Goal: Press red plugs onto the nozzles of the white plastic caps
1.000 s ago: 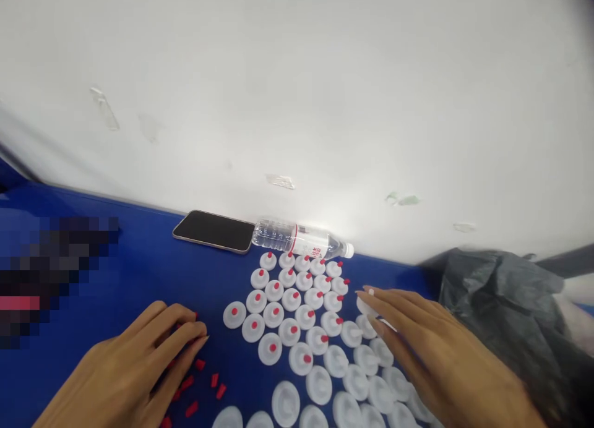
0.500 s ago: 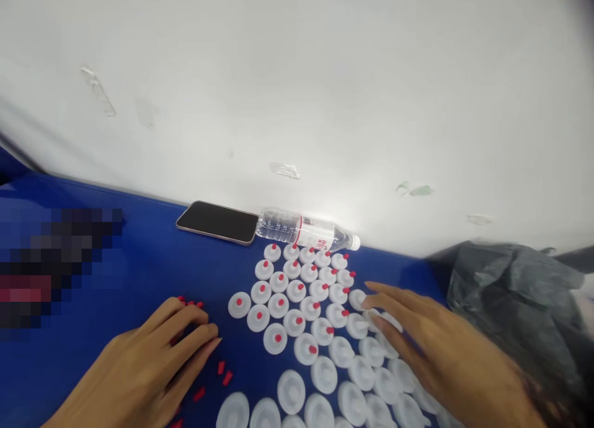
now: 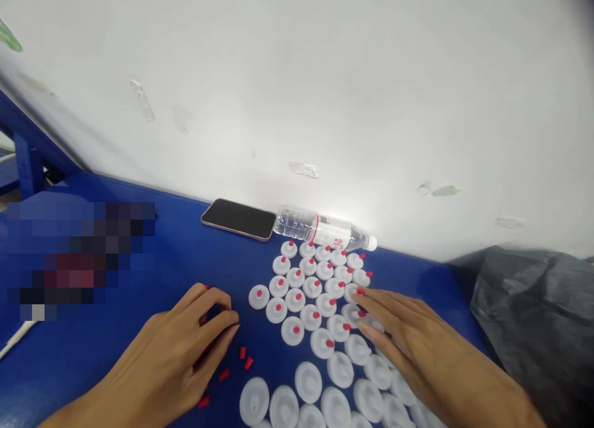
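Resting on the blue table, my left hand (image 3: 185, 341) has its fingers curled and tips close together, over small red caps (image 3: 249, 362). Red shows between the fingers, but I cannot make out what they pinch. My right hand (image 3: 408, 329) reaches in from the right with fingers stretched. Its fingertips are at the white disc-shaped pieces (image 3: 341, 370), beside red-tipped ones; thumb and forefinger are apart. Contact there is partly hidden. The farther white pieces carry a red cap (image 3: 296, 330) on a central nozzle, while the nearer ones have bare tops. Several pieces lie under my right hand.
A black-screened phone (image 3: 239, 218) and a clear plastic bottle (image 3: 331, 231) lying on its side are at the back, by the white wall (image 3: 297, 94). Dark grey plastic sheeting (image 3: 524, 304) stands at the right. A pixelated patch hides something at the left.
The camera view has turned slightly left. My right hand has moved left over the white pieces and now covers more of them. My left hand stays nearly in place, fingers curled.
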The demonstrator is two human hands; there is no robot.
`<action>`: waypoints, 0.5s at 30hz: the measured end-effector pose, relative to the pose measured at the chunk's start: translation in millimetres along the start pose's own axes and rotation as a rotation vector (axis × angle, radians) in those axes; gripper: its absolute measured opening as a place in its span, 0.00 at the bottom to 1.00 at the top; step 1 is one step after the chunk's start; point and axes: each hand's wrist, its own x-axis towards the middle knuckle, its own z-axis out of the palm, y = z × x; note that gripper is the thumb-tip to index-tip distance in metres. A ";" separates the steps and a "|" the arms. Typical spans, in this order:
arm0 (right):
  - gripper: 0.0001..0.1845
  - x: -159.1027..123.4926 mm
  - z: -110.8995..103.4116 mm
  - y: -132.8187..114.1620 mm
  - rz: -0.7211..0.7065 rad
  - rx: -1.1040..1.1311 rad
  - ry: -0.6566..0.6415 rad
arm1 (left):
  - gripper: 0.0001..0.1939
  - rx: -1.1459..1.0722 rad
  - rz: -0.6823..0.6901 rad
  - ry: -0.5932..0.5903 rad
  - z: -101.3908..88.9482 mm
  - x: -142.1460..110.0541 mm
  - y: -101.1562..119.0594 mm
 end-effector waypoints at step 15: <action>0.14 4.1 -34.6 -14.7 -0.107 -0.050 0.307 | 0.17 -0.234 -0.078 0.328 -6.1 -31.0 4.6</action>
